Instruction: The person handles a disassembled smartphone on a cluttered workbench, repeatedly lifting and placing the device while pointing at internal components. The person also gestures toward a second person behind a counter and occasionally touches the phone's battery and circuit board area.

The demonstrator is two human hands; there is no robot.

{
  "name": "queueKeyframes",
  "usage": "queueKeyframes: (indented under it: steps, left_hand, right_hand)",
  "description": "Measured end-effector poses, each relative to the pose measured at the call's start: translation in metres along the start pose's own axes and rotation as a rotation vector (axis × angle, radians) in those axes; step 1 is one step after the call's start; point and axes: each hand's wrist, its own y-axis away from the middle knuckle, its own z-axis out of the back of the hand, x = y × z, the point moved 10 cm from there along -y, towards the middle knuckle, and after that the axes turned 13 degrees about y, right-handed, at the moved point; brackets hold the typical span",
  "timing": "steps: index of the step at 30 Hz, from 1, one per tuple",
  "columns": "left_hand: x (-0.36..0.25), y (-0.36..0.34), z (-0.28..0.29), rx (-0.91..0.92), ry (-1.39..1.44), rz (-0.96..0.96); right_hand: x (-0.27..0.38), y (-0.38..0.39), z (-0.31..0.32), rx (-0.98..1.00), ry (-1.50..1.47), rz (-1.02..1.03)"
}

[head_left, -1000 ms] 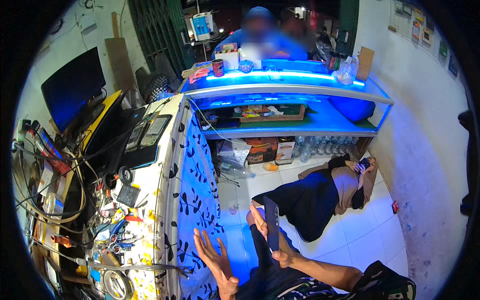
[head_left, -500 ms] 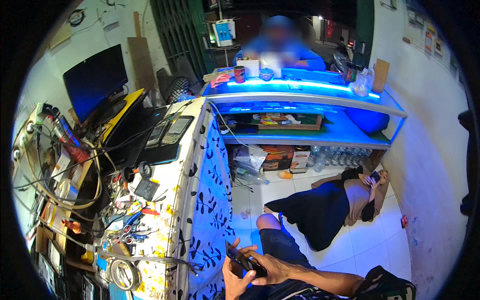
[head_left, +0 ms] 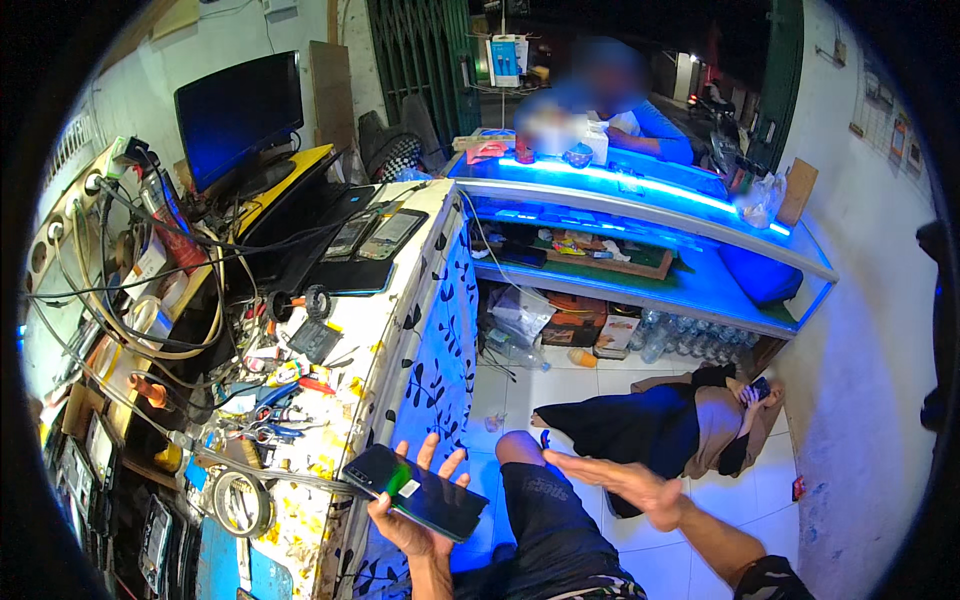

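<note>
A dark smartphone with a small pale label lies tilted in my left hand. The thumb presses its near edge, while the fingers show beyond its far edge. To the right, apart from the phone, my right hand is held up flat with its fingers stretched out and nothing in it. Beneath the hands is my leg in dark shorts. Left of the phone stands a cluttered workbench, with pliers and a roll of tape on it.
Opened phones, cables and a monitor occupy the bench. Ahead runs a blue-lit glass counter, with a person in blue behind it. On the tiled floor at right, another person lies holding a phone.
My right hand has come off the phone and moved right, its fingers straightened. The left hand has moved left with the phone, now turned with its labelled face showing. The view has shifted.
</note>
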Motion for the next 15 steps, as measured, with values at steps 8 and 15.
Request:
queueKeyframes:
  steps: [8, 15]
  left_hand:
    - [0.004, 0.014, -0.006, -0.032, -0.078, -0.065]
    - [0.015, 0.029, -0.025, -0.001, -0.174, -0.074]
  right_hand:
    - [0.123, 0.032, 0.079, -0.176, -0.196, 0.731]
    - [0.097, -0.006, 0.056, -0.038, -0.861, 0.869]
